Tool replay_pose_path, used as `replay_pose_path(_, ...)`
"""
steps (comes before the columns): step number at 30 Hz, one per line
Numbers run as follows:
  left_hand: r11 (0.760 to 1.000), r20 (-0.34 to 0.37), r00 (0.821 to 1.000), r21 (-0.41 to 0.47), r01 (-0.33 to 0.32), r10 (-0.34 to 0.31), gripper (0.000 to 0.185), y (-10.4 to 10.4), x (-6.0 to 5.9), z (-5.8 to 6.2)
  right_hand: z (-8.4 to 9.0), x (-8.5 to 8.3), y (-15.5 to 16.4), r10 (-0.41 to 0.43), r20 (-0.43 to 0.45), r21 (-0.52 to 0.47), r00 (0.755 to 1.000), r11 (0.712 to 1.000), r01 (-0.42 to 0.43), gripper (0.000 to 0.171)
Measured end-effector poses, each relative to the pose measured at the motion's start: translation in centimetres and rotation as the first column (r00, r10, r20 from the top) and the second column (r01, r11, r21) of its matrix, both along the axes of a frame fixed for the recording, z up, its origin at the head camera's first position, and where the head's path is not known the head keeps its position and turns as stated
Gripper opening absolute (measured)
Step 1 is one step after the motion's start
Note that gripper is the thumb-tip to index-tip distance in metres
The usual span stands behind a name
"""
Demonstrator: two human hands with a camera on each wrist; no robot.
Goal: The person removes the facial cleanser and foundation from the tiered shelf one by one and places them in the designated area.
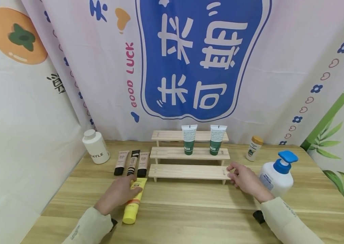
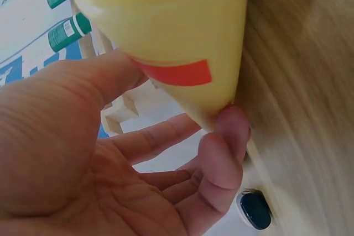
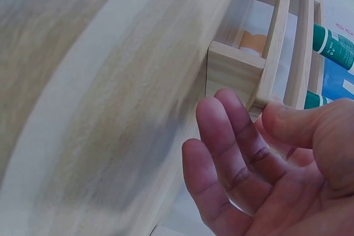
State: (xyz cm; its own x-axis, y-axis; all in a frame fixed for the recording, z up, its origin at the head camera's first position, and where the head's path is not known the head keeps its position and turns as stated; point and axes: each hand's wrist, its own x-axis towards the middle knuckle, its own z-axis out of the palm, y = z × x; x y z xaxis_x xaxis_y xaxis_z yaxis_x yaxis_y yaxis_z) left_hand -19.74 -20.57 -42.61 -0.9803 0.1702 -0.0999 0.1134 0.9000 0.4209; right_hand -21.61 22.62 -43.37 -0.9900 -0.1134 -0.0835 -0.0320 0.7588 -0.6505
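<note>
My left hand (image 1: pixel 117 193) holds a yellow squeeze tube (image 1: pixel 134 201) at its upper part. The tube lies on the table, cap toward me, and the left wrist view shows thumb and fingers on opposite sides of it. With my right hand (image 1: pixel 245 180) I pinch the right end of the lowest step of a three-step wooden display stand (image 1: pixel 187 172); the thumb (image 3: pixel 290 124) is against the step's corner while the other fingers spread loosely below. Two green-and-white tubes (image 1: pixel 189 139) stand cap down on the middle step.
Left of the stand lie two pink-and-black BB tubes (image 1: pixel 121 162) with a striped black tube (image 1: pixel 133 162) between them. A white bottle (image 1: pixel 96 147) stands behind left. On the right are a gold-capped bottle (image 1: pixel 254 149) and a blue-topped pump bottle (image 1: pixel 277 176).
</note>
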Motion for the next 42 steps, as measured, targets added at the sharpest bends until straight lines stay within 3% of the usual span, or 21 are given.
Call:
replay_pose_path(5,1.0,-0.025,1.0,-0.024,-0.002,0.002,0.05,0.0,-0.1,1.0,0.1,0.0,0.0,-0.012,0.013,0.003,1.0,1.0,0.012,0.016)
replay_pose_path(10,0.999,-0.112,0.993,0.024,0.038,-0.036,0.036,0.7,-0.8,3.2,0.1,0.0,-0.1,-0.024,0.027,0.011,0.999,1.0,0.023,0.016)
replay_pose_path(16,0.988,-0.252,0.961,0.075,0.133,-0.111,0.026,3.6,-2.3,6.6,0.1,-0.2,0.0,-0.013,-0.047,0.097,0.999,0.995,0.018,0.015)
replay_pose_path(20,0.973,-0.305,0.938,0.102,0.207,-0.168,0.02,6.2,-3.4,8.3,0.1,-0.3,0.0,0.002,-0.103,0.126,0.995,0.992,0.011,0.013)
replay_pose_path(24,0.966,-0.361,0.917,0.122,0.23,-0.173,0.018,8.3,-4.6,8.9,0.2,-0.3,-0.2,0.014,-0.125,0.113,0.992,0.994,0.001,0.012)
replay_pose_path(28,0.953,-0.407,0.899,0.169,0.251,-0.164,0.028,10.2,-5.6,9.2,0.2,-0.3,-0.3,0.02,-0.134,0.101,0.991,0.995,-0.006,0.012)
replay_pose_path(36,0.924,-0.546,0.82,0.198,0.328,-0.175,0.049,13.3,-7.2,9.8,0.1,-0.4,-0.3,0.01,-0.139,0.092,0.99,0.996,0.003,0.013)
replay_pose_path(39,0.923,-0.558,0.812,0.198,0.331,-0.171,0.049,14.1,-7.6,9.8,0.0,-0.4,-0.4,0.005,-0.15,0.09,0.989,0.996,0.008,0.013)
replay_pose_path(42,0.922,-0.55,0.819,0.208,0.326,-0.165,0.048,14.6,-7.9,9.6,0.1,-0.4,-0.4,-0.01,-0.155,0.079,0.988,0.997,0.023,0.015)
